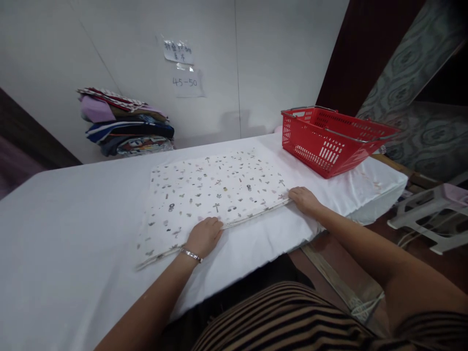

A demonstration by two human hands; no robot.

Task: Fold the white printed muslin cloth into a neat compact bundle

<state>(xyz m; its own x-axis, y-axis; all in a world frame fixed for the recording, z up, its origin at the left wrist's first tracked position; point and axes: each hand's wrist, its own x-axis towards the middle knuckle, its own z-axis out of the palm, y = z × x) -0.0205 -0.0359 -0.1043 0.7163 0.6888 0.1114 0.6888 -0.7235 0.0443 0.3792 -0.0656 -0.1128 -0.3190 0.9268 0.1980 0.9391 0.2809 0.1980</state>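
Note:
A white cloth with small grey and brown prints (212,190) lies folded flat on the white-covered table (73,234). My left hand (203,237), with a thin bracelet at the wrist, rests on the cloth's near edge, fingers curled over it. My right hand (304,200) lies at the cloth's near right corner, fingers touching the edge. Whether either hand pinches the fabric or only presses on it is unclear.
A red plastic basket with metal handles (329,139) stands at the table's far right. A stack of folded coloured fabrics (126,124) sits at the back left against the white wall, under two paper notes (183,68). A white rack (431,214) stands right of the table.

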